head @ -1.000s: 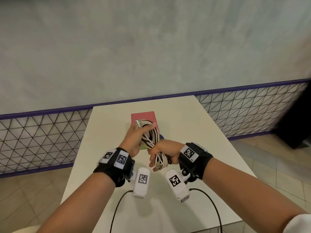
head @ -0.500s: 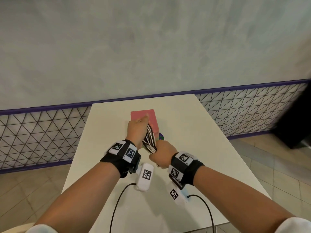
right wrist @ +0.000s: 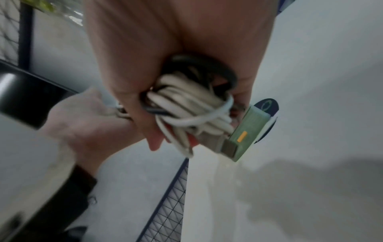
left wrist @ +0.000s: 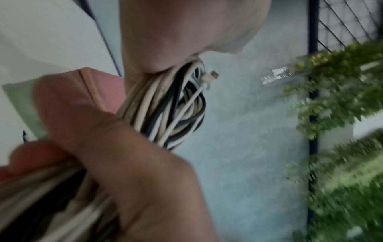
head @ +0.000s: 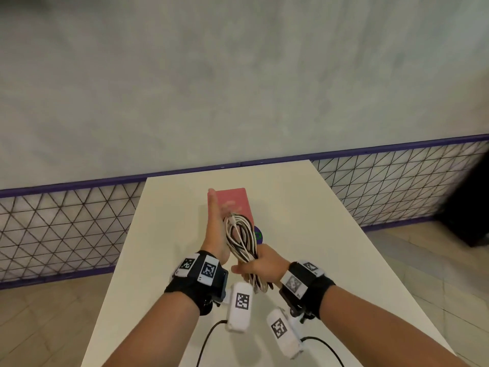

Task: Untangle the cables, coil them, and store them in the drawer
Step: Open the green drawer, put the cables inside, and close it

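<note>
A coiled bundle of white and black cables [head: 241, 241] stands upright above the white table [head: 304, 234], in front of a small pink-topped drawer box [head: 235, 203]. My right hand [head: 262, 266] grips the bundle's lower end; its loops and a USB plug [right wrist: 228, 147] stick out of the fist [right wrist: 186, 106]. My left hand [head: 214, 223] is flat with straight fingers, its palm against the bundle's left side. In the left wrist view the bundle [left wrist: 172, 104] sits under my left palm [left wrist: 186, 24], a small white plug [left wrist: 211, 77] poking out. The box's green drawer front [right wrist: 248, 129] shows in the right wrist view.
A dark purple round object [head: 258, 235] lies to the right of the box. Mesh fencing with a purple rail [head: 66, 221] runs behind the table, before a grey wall. Black leads [head: 209, 337] trail from my wrist cameras over the near table edge. A dark object [head: 471, 207] stands on the floor at right.
My left hand gripped the top of the bundle before; it has let go and now lies flat with straight fingers. My right hand kept its grip and turned the bundle upright.
</note>
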A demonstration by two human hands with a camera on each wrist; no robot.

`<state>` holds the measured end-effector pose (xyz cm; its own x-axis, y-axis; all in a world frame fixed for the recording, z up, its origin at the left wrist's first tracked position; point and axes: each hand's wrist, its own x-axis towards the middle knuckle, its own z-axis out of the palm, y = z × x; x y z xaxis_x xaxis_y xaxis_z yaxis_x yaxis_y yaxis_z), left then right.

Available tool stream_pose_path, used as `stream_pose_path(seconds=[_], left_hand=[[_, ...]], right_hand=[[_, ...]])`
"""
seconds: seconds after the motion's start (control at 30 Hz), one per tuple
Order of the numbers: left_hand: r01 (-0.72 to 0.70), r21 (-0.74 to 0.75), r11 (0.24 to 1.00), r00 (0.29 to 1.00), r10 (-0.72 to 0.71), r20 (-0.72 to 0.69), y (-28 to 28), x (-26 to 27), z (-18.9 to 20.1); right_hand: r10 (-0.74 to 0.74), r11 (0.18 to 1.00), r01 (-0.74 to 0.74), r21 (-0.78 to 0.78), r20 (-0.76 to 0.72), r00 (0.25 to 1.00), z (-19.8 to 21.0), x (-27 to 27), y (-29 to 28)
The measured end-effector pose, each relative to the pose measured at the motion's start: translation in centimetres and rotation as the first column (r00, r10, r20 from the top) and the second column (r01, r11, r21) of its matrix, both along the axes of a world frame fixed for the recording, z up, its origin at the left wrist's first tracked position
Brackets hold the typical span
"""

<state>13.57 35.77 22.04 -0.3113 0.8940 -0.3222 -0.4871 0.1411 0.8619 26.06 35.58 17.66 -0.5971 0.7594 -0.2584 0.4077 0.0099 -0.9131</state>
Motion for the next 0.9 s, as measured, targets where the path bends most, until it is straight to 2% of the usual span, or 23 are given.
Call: stream_pose_path(seconds=[0.07, 0.17, 0.23, 0.37, 0.57, 0.7, 0.9], left_hand=[[-0.102, -0.026, 0.994, 0.993, 0.103, 0.053, 0.4, -0.5, -1.1], [-0.2, -0.16, 0.967, 0.979, 0.192, -0.065, 0.4, -1.2, -4.2], [-0.168, -0.321, 0.932, 0.983, 0.134, -0.124, 0.3, -1.2, -7.0], [-0.045, -0.488, 0.872, 0.999, 0.027, -0.043, 0.9, -0.4, -11.8], [-0.122, -0.506, 0.854, 0.992, 0.093, -0.083, 4.4, 0.2, -15.1], [-0.128, -0.476, 0.87, 0.991, 0.134, -0.021, 5.6, -0.2, -15.8], [-0.208, -0.463, 0.862, 0.971, 0.126, -0.202, 5.3, 0.3, -16.8]], right_hand=[[-0.061, 0.998, 0.062, -0.007, 0.024, 0.998, -0.8, 0.3, 1.1], [-0.242, 0.97, 0.241, 0.022, 0.061, 0.968, -1.8, 0.5, 3.6], [-0.367, 0.93, 0.363, 0.061, 0.073, 0.927, -2.1, 0.6, 5.6], [-0.474, 0.877, 0.462, 0.13, 0.087, 0.876, -2.4, -0.4, 9.5], [-0.475, 0.878, 0.446, 0.175, 0.192, 0.859, -4.2, -2.5, 12.9], [-0.493, 0.87, 0.472, 0.145, 0.207, 0.845, -5.4, -2.8, 13.1], [-0.505, 0.863, 0.492, 0.116, 0.221, 0.834, -5.3, -2.9, 12.8]])
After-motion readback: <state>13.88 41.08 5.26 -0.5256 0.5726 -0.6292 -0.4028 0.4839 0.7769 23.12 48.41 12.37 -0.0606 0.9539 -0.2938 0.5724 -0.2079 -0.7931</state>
